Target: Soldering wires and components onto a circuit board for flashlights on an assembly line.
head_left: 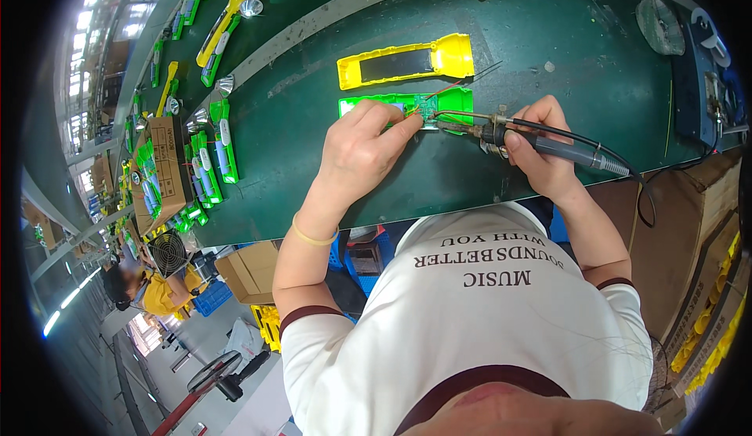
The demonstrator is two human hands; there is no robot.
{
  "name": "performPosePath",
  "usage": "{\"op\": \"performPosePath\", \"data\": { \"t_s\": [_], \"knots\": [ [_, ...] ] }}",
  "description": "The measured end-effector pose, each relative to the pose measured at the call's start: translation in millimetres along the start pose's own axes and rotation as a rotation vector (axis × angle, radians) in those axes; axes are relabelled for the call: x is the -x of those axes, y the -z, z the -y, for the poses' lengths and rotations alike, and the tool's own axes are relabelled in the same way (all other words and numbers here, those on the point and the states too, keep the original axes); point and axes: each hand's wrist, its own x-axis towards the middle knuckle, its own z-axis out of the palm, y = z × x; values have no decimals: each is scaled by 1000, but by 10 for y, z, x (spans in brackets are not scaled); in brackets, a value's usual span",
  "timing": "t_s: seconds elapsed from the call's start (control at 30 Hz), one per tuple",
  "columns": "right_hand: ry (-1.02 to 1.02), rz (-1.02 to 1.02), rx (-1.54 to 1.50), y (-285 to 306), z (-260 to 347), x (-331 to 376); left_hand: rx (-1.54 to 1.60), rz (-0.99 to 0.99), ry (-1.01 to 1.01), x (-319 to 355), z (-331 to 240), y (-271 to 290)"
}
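A green flashlight housing (392,108) is seen lying open on the dark green workbench (564,52), right in front of the person, with a small circuit board (427,107) seated near its wider head end and thin red wires (439,93) arching over it. The left hand (362,150) is laid across the housing, its fingertips pressed together and down onto the shell just beside the board, so the part is pinned rather than lifted. A yellow band is worn on that wrist. The right hand (544,150) is wrapped tightly around the dark handle of a soldering iron (501,129), fingers folded over it in a firm fist-like grip, and the metal tip is brought in from the right until it meets the board area; whether actual contact is made cannot be told. The iron's black cord (627,171) is trailed off toward the right edge of the bench.

Just beyond the green housing, a yellow flashlight housing (407,61) is laid parallel to it, well clear of both hands. Further left along the bench, more green and yellow housings (205,166) are lined up beside a brown cardboard box (168,166). A small fan (167,253) is seen below the bench's near edge.
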Motion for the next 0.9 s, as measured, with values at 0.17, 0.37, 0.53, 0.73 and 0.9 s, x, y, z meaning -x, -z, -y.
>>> {"op": "performPosePath", "data": {
  "t_s": [0.17, 0.37, 0.53, 0.73, 0.9],
  "knots": [
    [-49, -55, -216, 9, 66, 4, -29, 18, -27, 13, 27, -6],
    [5, -205, -477, 84, 55, -100, 34, 60, 16, -24, 3, 36],
    [29, -311, -588, 130, 100, -127, 77, -57, 275, -261, -47, -10],
    [74, -340, -602, 230, 217, -148, 251, -32, 262, -423, -26, -284],
    [40, -445, -627, 331, 226, -185, 1182, -276, 453, -232, 117, -223]
  ]
}}
